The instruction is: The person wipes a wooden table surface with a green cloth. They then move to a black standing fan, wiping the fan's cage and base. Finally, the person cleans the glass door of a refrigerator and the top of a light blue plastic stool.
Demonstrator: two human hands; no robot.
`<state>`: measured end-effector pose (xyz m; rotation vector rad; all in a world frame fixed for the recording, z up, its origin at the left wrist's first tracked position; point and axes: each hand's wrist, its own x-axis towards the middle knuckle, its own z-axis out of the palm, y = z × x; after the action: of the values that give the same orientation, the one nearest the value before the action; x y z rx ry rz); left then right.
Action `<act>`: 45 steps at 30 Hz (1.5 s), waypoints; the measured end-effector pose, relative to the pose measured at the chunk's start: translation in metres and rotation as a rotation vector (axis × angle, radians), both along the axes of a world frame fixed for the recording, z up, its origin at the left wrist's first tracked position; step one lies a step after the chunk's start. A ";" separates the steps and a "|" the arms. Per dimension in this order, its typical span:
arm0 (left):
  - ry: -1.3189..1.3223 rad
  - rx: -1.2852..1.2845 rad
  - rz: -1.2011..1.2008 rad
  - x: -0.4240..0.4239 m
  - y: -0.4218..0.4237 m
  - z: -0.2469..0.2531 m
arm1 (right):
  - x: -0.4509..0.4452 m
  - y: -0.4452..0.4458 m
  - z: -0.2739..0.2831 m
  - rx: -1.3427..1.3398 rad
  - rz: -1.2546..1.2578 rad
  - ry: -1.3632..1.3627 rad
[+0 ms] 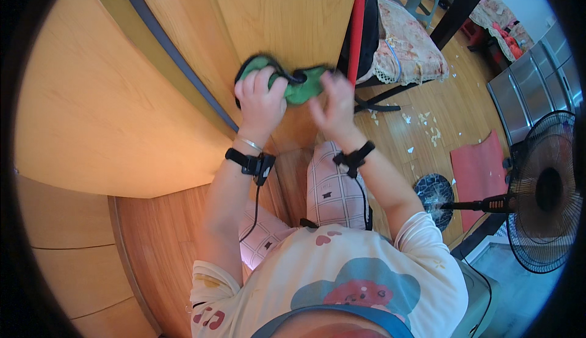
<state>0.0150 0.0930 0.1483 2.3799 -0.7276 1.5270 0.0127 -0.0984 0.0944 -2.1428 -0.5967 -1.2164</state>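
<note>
A crumpled green cloth (304, 87) with black edging lies against a smooth light-wood panel (284, 8) in front of me. My left hand (261, 97) grips its left part, fingers curled over the fabric. At the cloth's right end is my right hand (336, 102), blurred by motion. Its fingers touch or nearly touch the edge, thumb apart from them; whether it grips the fabric is not clear. Part of the cloth is hidden under my left fingers. Each wrist bears a black strap, and the left strap (251, 163) carries a small device with a cable.
At left a large curved wooden panel (123, 109) stands close by my left arm. A red strip (358, 27) edges the panel at right, beside a chair with a floral cover (403, 36). Scraps (432, 130) litter the floor. A pedestal fan (547, 191) stands at right.
</note>
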 end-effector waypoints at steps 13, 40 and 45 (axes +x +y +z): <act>0.417 0.223 -0.226 -0.029 -0.012 0.007 | 0.042 -0.046 0.119 0.485 -0.185 0.071; 2.670 -1.564 0.010 -0.187 -0.061 -0.139 | -0.238 0.001 0.070 1.215 -0.105 1.061; 2.800 -1.058 -0.143 -0.147 -0.141 -0.092 | -0.228 -0.054 0.098 1.047 -0.421 1.001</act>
<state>-0.1320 -0.0482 0.0560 1.1660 0.5436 -1.5047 -0.2156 -0.1529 0.1919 -1.6059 0.7916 -0.3013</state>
